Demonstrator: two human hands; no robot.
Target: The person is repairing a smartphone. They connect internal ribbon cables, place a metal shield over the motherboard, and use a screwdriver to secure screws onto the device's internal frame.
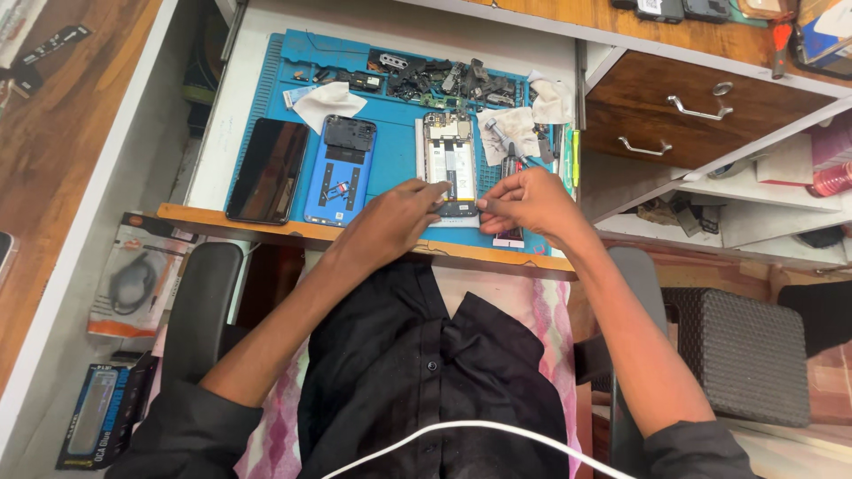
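Clearly light, thin, fragile: opened phone (450, 168) flat on blue mat (390, 133) of worktop, bare innards up. Left hand (390, 217) and right hand (524, 204) pinched at near end, fingers (441, 200) almost closed on bottom edge. Best gripped by stiff side frame.

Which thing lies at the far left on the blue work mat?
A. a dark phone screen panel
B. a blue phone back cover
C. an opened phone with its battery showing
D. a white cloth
A. The dark phone screen panel lies nearest the left edge of the blue work mat, with the blue phone back cover just to its right and the opened phone further right, at both hands.
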